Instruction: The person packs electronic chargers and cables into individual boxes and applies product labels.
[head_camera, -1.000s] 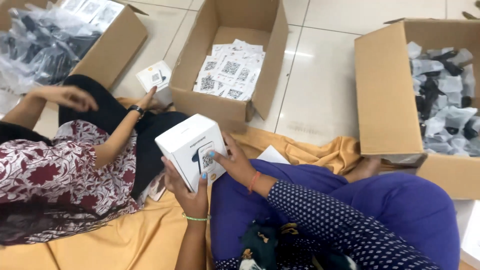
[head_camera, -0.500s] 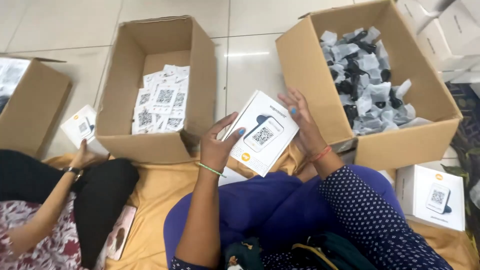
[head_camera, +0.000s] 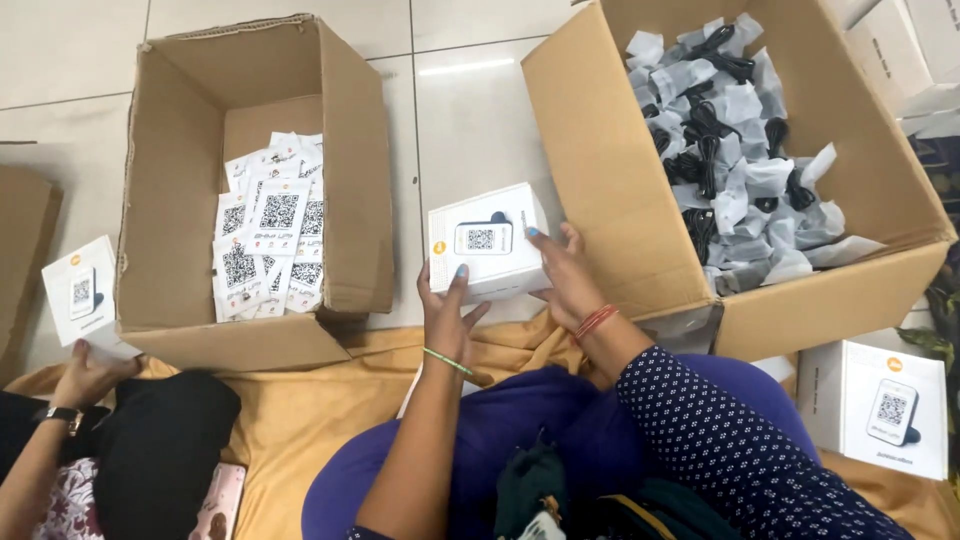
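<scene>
White box (head_camera: 487, 240) gripped between both hands – between two cartons.

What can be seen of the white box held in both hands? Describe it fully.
The white box is a small, closed carton that looks like glossy cardboard, with a picture of a small device and a square code pattern on its upper face and an orange dot at one corner. It is held roughly level over the pale tiled floor, between two open brown cartons. The left hand grips its near edge from below; the right hand holds its right side.
</scene>
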